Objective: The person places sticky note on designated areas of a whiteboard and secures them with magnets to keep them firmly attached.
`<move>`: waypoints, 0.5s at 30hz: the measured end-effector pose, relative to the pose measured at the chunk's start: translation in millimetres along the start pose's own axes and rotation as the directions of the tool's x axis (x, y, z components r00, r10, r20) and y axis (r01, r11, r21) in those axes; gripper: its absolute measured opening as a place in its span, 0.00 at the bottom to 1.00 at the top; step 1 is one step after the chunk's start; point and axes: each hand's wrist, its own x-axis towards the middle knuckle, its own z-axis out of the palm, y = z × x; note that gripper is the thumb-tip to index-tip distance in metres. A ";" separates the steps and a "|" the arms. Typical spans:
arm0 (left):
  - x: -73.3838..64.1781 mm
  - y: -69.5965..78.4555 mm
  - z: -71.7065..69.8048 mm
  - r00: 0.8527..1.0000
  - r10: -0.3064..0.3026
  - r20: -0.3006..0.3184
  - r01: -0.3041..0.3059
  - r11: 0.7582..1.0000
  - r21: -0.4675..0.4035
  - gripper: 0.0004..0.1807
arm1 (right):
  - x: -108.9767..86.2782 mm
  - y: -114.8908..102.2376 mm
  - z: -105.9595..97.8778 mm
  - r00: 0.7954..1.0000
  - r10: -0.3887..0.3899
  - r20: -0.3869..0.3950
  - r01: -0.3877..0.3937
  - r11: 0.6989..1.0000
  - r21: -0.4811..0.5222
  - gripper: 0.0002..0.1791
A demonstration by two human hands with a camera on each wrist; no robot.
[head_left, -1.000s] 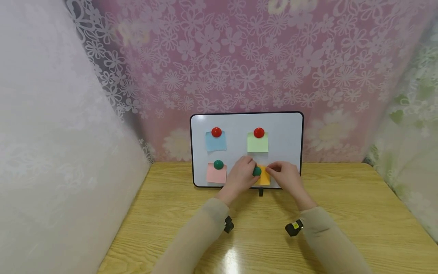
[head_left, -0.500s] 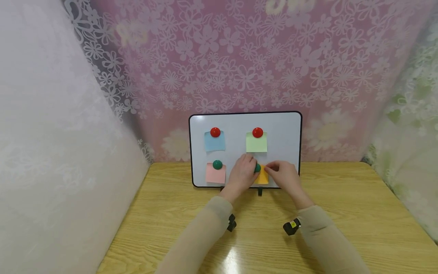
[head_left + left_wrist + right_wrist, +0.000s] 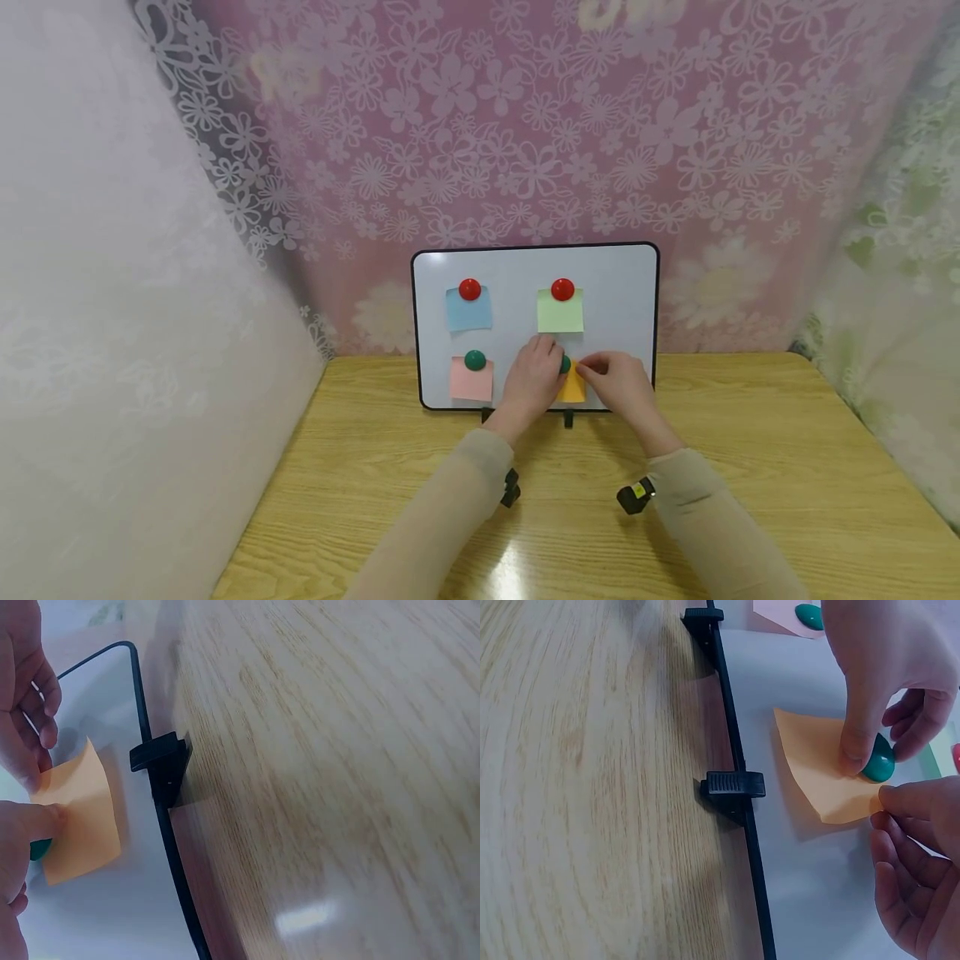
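Observation:
Near the lower edge of the whiteboard [image 3: 615,304], both hands work at an orange sticky note [image 3: 814,761]. My left hand [image 3: 534,379] holds a round green magnet [image 3: 880,760] between thumb and fingers, over the upper part of the note. The left thumb [image 3: 37,821] lies against the paper in the left wrist view. My right hand [image 3: 622,383] pinches the note's upper right corner between thumb and forefinger; its other fingers curl loosely below. In the right wrist view the note's lower edge lifts away from the board. The left hand hides part of the note in the head view.
Blue [image 3: 468,312] and green [image 3: 560,315] notes hang above under red magnets [image 3: 470,289]. A pink note [image 3: 471,383] hangs at lower left under another green magnet [image 3: 475,360]. Black clip feet [image 3: 735,784] hold the board on the wooden table [image 3: 360,450], before a floral backdrop [image 3: 465,158].
The left hand and its green magnet have shifted slightly upward on the orange note. The right hand keeps its pinch on the corner. The head view has drifted slightly.

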 end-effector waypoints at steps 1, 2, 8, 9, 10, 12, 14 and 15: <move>0.1 0.2 -0.3 1.000 0.002 -0.002 -0.002 1.000 0.006 0.18 | 0.0 -0.1 0.1 1.000 0.001 0.000 -0.001 1.000 0.001 0.17; 0.3 0.4 -0.6 1.000 0.004 -0.003 -0.004 1.000 0.010 0.18 | -0.1 -0.2 0.1 1.000 0.001 0.000 -0.001 1.000 0.002 0.17; 1.8 2.0 -1.2 1.000 0.005 -0.006 -0.005 1.000 0.020 0.18 | -1.5 -2.4 -0.6 1.000 0.000 -0.010 0.000 1.000 0.002 0.16; 1.8 2.4 -1.0 1.000 0.004 -0.006 -0.003 1.000 0.020 0.18 | -1.6 -2.5 -0.6 1.000 -0.002 -0.011 0.002 1.000 0.003 0.16; 1.9 2.7 -0.8 1.000 0.003 -0.008 -0.003 1.000 0.021 0.18 | -1.7 -2.4 -0.5 1.000 -0.002 -0.013 0.002 1.000 0.003 0.16; 2.0 3.4 -0.5 1.000 0.004 -0.013 -0.003 1.000 0.026 0.17 | -1.5 -2.2 -0.2 1.000 -0.004 -0.017 0.004 1.000 0.004 0.16; 1.9 4.0 0.4 1.000 0.005 -0.017 -0.005 0.999 0.032 0.17 | -1.2 -1.7 0.6 1.000 -0.008 -0.021 0.008 1.000 0.005 0.16; 1.8 4.2 0.9 1.000 0.006 -0.019 -0.005 0.999 0.037 0.17 | -1.1 -1.6 1.0 1.000 -0.011 -0.023 0.011 1.000 0.005 0.16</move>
